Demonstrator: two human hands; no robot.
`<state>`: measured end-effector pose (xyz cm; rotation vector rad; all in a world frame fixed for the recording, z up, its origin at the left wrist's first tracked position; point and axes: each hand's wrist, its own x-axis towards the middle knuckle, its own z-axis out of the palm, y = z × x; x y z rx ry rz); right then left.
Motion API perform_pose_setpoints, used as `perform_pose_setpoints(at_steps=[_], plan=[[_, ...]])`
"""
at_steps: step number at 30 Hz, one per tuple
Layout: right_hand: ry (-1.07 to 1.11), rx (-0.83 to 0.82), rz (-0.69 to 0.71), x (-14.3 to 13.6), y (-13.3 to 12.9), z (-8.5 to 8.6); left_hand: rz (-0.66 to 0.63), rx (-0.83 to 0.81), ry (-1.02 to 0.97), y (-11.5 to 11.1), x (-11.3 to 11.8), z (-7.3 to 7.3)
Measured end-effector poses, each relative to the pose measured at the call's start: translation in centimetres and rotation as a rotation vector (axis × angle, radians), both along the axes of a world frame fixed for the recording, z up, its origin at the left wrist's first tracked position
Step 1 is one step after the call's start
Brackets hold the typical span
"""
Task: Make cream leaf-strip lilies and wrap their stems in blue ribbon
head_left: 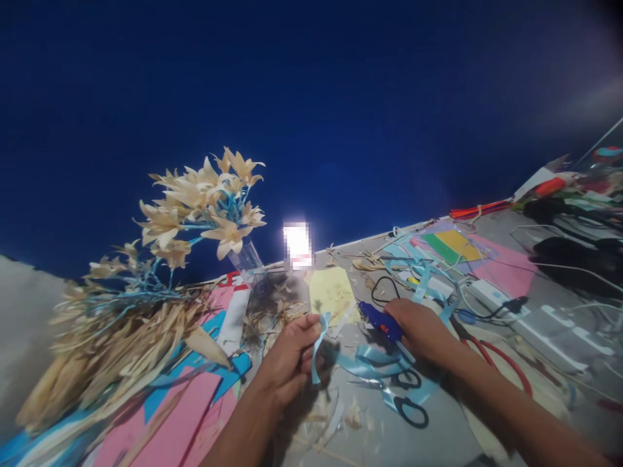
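Note:
My left hand (pixel 294 350) pinches a short strip of light-blue ribbon (pixel 318 353) that hangs down from the fingertips. To its right, my right hand (pixel 416 331) is wrapped round a dark-blue glue gun (pixel 381 322), whose nozzle end points up and left toward a yellow sheet (pixel 333 290) with dry scraps on it. The nozzle and the ribbon strip are apart. Below the glue gun lie more loose light-blue ribbon (pixel 372 364) and a pair of scissors (pixel 411 412) with black handles.
At left, cream-coloured flowers on blue stems (pixel 214 204) stand in a clear glass (pixel 247 256), above dried husks (pixel 121 347) and pink sheets (pixel 178 415). A white power strip (pixel 491 295), cables and coloured sheets (pixel 452 250) lie at right. A dark-blue wall (pixel 341 117) rises behind.

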<state>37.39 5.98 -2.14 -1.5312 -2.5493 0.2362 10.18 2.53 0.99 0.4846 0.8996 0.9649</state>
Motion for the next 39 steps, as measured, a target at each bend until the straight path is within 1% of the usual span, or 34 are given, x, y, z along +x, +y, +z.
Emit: perform_pose_setpoints(at_steps=[3,5,7,8,10,11,12,13,14,16,18,21,25,28,32,34,36,39], plan=[[-0.011,-0.053,0.087,1.6,-0.4,0.2,0.039,0.006,-0.025,-0.4,0.0,0.0],[0.015,-0.081,0.121,2.3,-0.9,0.4,0.049,0.023,-0.058,-0.7,0.1,0.1],[0.100,-0.068,0.097,2.1,-1.8,1.0,0.056,0.049,-0.094,-1.1,0.4,0.3],[0.186,-0.053,0.062,1.4,-2.4,1.5,0.065,0.063,-0.108,-1.3,0.6,0.4],[0.459,-0.060,-0.044,-0.9,-4.0,2.3,0.093,0.093,-0.124,-1.6,1.0,0.6],[0.646,-0.114,-0.111,-2.5,-4.8,2.6,0.112,0.108,-0.123,-1.8,1.2,0.6],[0.836,-0.213,-0.161,-4.4,-5.6,2.8,0.133,0.122,-0.115,-2.0,1.5,0.6],[1.024,-0.306,-0.196,-6.3,-6.2,2.8,0.152,0.136,-0.100,-2.2,1.7,0.5],[1.198,-0.363,-0.226,-8.1,-6.7,2.6,0.168,0.147,-0.079,-2.3,2.0,0.4],[1.438,-0.391,-0.283,-11.3,-7.2,2.0,0.192,0.161,-0.012,-2.6,2.2,0.1],[1.568,-0.358,-0.361,-13.3,-7.3,1.3,0.222,0.172,0.068,-3.0,2.2,0.0],[1.617,-0.331,-0.442,-14.1,-6.9,1.0,0.272,0.212,0.167,-3.6,1.4,0.3],[1.586,-0.357,-0.481,-13.3,-6.1,1.9,0.329,0.255,0.207,-5.0,0.0,0.7],[1.566,-0.355,-0.483,-13.4,-5.6,2.4,0.265,0.226,0.221,-6.4,-0.4,0.4],[1.538,-0.346,-0.459,-14.9,-5.4,2.0,0.134,0.193,0.152,-7.6,-0.3,-0.4],[1.515,-0.357,-0.436,-15.7,-5.5,1.7,0.120,0.179,0.175,-7.7,-0.3,-0.8],[1.505,-0.392,-0.416,-16.3,-5.6,1.6,0.122,0.186,0.242,-7.7,-0.3,-0.9],[1.501,-0.439,-0.401,-16.7,-5.5,1.7,0.119,0.196,0.286,-7.6,-0.5,-1.0]])
